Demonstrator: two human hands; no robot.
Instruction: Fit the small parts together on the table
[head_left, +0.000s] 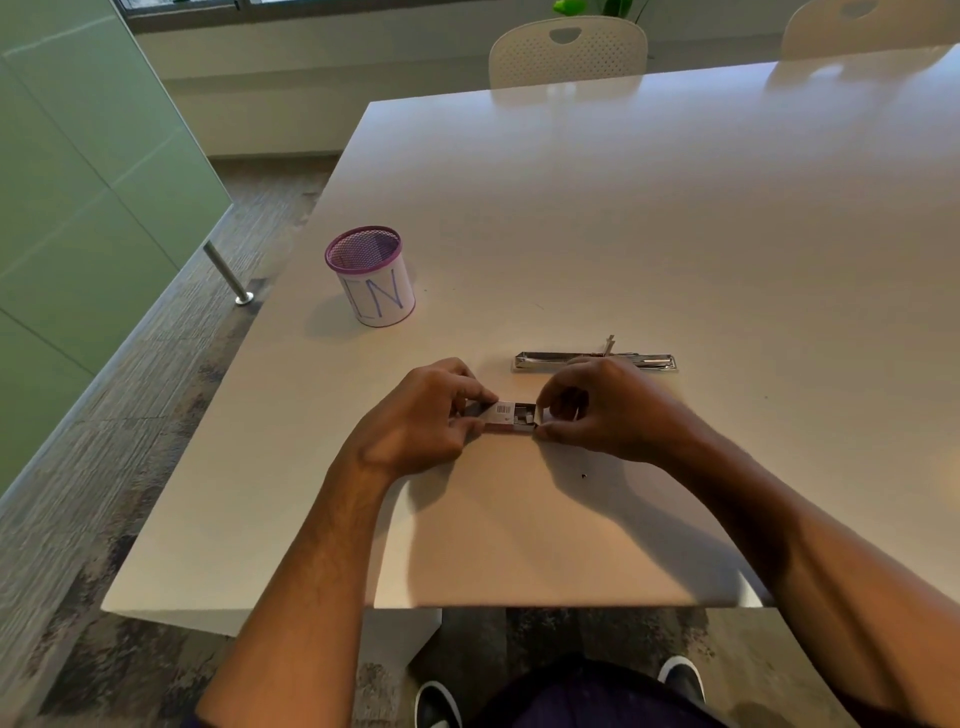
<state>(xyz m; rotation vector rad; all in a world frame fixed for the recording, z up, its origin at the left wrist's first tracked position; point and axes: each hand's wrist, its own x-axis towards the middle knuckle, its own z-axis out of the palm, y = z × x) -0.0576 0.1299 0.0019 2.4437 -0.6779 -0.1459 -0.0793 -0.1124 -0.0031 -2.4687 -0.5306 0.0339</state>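
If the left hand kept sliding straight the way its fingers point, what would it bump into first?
The left hand points right, gripping the small box. Straight on, it would probably meet the right hand, which pinches the box's open end. The metal stapler lies farther back, seemingly off that line.

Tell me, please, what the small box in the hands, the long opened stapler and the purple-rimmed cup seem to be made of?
Small box: likely printed card, matte, with a barcode. Stapler: shiny metal with bright reflections. Cup: purple wire mesh, apparently wrapped in white paper with handwritten letters.
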